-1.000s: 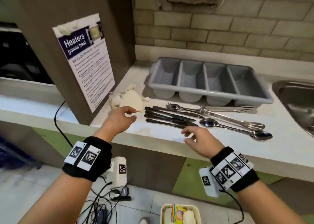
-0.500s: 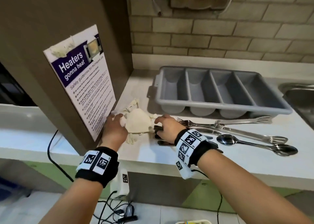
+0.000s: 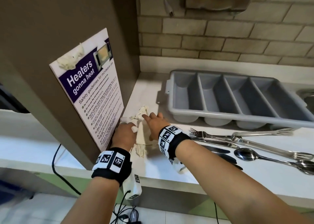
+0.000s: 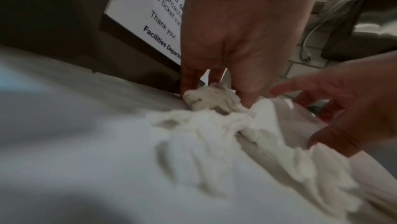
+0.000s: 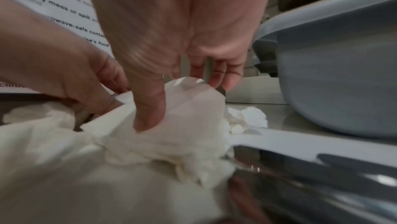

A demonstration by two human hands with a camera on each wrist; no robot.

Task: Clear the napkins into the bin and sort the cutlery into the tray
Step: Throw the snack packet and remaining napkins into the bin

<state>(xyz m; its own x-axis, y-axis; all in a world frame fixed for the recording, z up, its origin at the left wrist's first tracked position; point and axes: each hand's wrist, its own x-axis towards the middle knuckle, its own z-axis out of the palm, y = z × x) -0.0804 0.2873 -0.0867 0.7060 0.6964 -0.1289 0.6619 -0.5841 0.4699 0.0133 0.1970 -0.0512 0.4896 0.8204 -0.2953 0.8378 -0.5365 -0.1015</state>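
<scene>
Both hands are on a heap of crumpled white napkins (image 3: 141, 135) at the left end of the white desk (image 3: 169, 174), just beside the brown panel carrying a microwave safety poster (image 3: 91, 91). From the head view the left hand (image 3: 123, 136) covers the pile's left edge and the right hand (image 3: 155, 125) its right side, but the fingers are hidden there. The left wrist view shows the left hand's fingertips (image 4: 247, 98) pointing down and closing on a small wad at the poster's foot. The right wrist view shows the right hand's thumb (image 5: 150, 108) pressed into the napkin's front while its fingers curl over the top, pinching the paper.

To the right of the napkins, near the desk's front, lie forks (image 3: 203, 134), dark-handled knives (image 3: 219, 153), spoons (image 3: 246, 154) and metal tongs (image 3: 265, 135). Behind them sits the grey four-compartment cutlery tray (image 3: 241, 117), its slots holding nothing. A sink corner (image 3: 307, 96) shows at far right.
</scene>
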